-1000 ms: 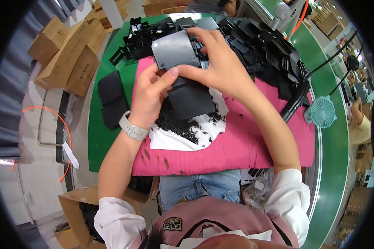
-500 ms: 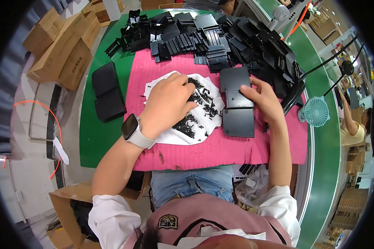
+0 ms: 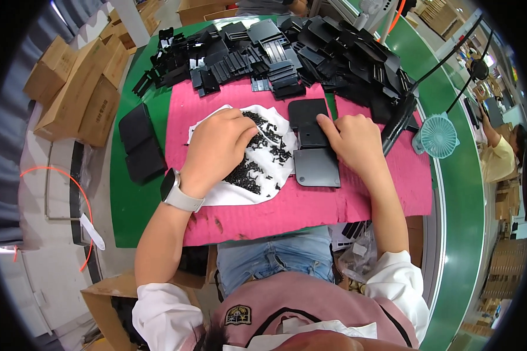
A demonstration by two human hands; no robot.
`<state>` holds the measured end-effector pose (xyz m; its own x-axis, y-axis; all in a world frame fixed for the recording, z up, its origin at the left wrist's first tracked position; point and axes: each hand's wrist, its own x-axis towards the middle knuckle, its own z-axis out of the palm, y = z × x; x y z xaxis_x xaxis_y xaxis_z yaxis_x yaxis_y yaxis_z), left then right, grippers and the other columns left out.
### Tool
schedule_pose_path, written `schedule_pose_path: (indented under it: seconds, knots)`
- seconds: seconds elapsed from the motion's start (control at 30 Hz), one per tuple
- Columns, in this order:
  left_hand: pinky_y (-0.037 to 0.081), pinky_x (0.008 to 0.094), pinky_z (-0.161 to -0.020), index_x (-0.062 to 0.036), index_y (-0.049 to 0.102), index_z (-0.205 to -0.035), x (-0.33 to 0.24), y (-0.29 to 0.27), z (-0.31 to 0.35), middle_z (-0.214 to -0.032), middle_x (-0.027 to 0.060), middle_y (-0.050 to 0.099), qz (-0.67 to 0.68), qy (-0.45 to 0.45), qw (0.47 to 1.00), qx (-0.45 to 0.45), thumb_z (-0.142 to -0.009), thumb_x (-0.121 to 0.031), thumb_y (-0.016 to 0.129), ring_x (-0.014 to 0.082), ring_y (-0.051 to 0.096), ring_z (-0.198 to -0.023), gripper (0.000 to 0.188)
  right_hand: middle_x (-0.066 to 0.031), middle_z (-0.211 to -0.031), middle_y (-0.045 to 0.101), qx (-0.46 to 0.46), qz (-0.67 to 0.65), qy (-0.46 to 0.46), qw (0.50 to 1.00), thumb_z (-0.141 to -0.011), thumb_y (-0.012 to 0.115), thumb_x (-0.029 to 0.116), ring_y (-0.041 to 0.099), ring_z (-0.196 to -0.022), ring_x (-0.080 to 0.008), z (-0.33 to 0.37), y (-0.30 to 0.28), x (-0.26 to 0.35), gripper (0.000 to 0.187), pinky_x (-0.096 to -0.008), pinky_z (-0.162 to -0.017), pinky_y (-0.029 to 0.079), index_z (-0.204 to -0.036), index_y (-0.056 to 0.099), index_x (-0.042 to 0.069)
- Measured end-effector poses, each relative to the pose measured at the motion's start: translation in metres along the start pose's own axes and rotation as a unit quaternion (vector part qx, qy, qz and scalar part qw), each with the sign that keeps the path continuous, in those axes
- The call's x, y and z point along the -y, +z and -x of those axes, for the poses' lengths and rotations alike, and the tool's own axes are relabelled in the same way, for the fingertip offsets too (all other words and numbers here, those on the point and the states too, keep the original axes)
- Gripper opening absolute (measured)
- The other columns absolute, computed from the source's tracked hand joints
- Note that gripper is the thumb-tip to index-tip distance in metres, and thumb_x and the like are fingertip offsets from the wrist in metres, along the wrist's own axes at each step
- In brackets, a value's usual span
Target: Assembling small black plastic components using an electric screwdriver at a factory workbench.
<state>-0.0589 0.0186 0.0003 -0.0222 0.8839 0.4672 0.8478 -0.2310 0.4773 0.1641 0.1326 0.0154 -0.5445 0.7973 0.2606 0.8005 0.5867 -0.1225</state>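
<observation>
Can see dark print on a brown box (image 3: 96, 120) at the left, too small to read. Also a gold and black badge (image 3: 238, 315) with little marks, on the pink vest (image 3: 328, 298). At the right hand (image 3: 354, 137), a flat black piece (image 3: 313, 138) in three parts — lying on the pink mat (image 3: 310, 205), just beside the white cloth (image 3: 234, 196). Thumb on top, other fingers curled at its right edge, holding on. Left hand (image 3: 216, 149) over the cloth and its tiny black bits (image 3: 244, 177), hiding some of both, fingers bent in — cannot tell about a bit in the pinch. Past the mat, a big messy heap (image 3: 269, 58) of black parts. To the right, a thick black bar (image 3: 399, 123) and a small teal fan (image 3: 440, 136). At the left on the green table (image 3: 137, 210), another black piece (image 3: 141, 143).
</observation>
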Motion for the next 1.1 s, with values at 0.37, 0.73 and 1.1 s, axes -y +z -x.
schedule_pose_path:
  seconds: [0.37,0.73,1.1]
  knots:
    - [0.045,0.0361,-0.057,-0.0014,0.066,-0.075,-0.001,-0.005,-0.002,-0.068,0.0104,0.060,0.040,-0.067,0.996,-0.036,-0.075,-0.012,0.069,0.0264,0.060,-0.063,0.011,-0.0155,-0.064,0.064,-0.239,0.179,0.210,0.931,-0.081,0.064,0.049,0.065,-0.063,-0.0345,0.013,-0.034,-0.089,0.048,-0.0422,-0.057,0.049,-0.088,0.062,0.002]
    - [0.048,0.0274,-0.061,0.0022,0.064,-0.086,-0.007,-0.001,-0.004,-0.075,0.0091,0.064,0.226,-0.154,0.962,-0.014,-0.085,-0.007,0.061,0.0162,0.063,-0.063,0.010,-0.0041,-0.063,0.059,-0.058,-0.444,0.210,0.869,-0.076,0.067,0.034,0.053,-0.049,-0.0154,-0.007,-0.005,-0.117,0.042,-0.0289,-0.049,0.042,-0.097,0.064,-0.002]
    - [0.049,0.0222,-0.063,0.0018,0.064,-0.096,-0.047,0.017,-0.014,-0.082,0.0078,0.066,0.590,-0.251,0.761,0.100,-0.091,-0.019,0.061,0.0140,0.065,-0.068,0.022,-0.0021,-0.072,0.047,-0.050,-0.830,-0.229,0.506,-0.093,0.045,0.039,0.044,-0.051,-0.0125,-0.015,-0.090,0.006,0.054,-0.0299,-0.062,0.041,-0.129,0.042,0.000]
